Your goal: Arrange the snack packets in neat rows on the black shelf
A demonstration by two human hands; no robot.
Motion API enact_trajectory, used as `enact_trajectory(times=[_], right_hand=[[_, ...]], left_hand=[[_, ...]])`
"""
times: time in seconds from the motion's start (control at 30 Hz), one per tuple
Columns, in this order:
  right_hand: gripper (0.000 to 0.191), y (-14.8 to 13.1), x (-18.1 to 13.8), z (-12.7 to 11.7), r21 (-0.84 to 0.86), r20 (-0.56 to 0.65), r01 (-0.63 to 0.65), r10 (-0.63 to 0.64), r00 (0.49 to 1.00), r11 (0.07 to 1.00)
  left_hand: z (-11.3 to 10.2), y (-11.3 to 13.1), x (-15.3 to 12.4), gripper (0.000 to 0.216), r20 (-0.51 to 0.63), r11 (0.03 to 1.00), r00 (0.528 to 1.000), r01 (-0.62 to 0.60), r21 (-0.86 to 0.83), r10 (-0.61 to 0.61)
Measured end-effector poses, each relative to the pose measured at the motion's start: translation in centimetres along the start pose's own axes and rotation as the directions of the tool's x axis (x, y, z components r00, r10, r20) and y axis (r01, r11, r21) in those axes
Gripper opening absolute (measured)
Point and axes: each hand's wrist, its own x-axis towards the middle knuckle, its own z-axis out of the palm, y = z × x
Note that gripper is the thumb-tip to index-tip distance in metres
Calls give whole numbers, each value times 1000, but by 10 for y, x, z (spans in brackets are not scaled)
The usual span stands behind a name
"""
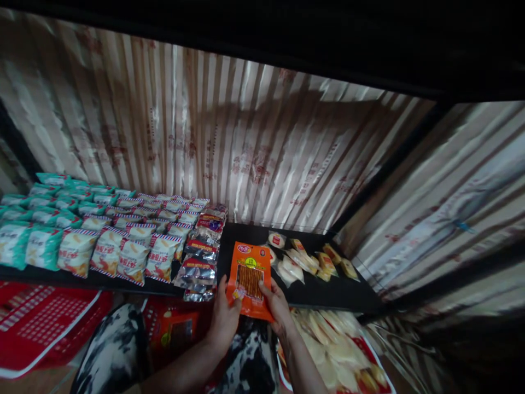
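Observation:
An orange snack packet with a clear window showing brown sticks inside is held upright before the black shelf. Gripping its lower left edge is my left hand, thumb on the front. My right hand grips the lower right edge, with its thumb also on the front. To the left of the packet runs a column of silvery-purple packets. Several small clear-wrapped pastries lie on the shelf to its right.
Striped chip bags and teal bags stand in rows on the left. Below the shelf are a red basket, another orange packet and a tray of wrapped pale food. A dark frame post rises at the right.

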Motion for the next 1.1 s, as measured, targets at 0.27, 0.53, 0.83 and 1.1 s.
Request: enact_trajectory(times=[0.27,0.53,0.83,1.1], right_hand=[[46,-19,102,0,-182,-10,116,-119,993,977],[39,-18,188,14,-393,37,224,-228,973,892],[19,-8,245,16,-641,20,228,-281,960,733],[44,-3,254,11,-848,37,231,-382,924,477]], left_hand=[[44,14,51,46,28,953,1000,-16,304,8],[89,28,125,46,-96,914,995,19,405,21],[103,15,168,46,-150,889,989,59,455,11],[112,11,174,44,-141,861,988,19,508,61]])
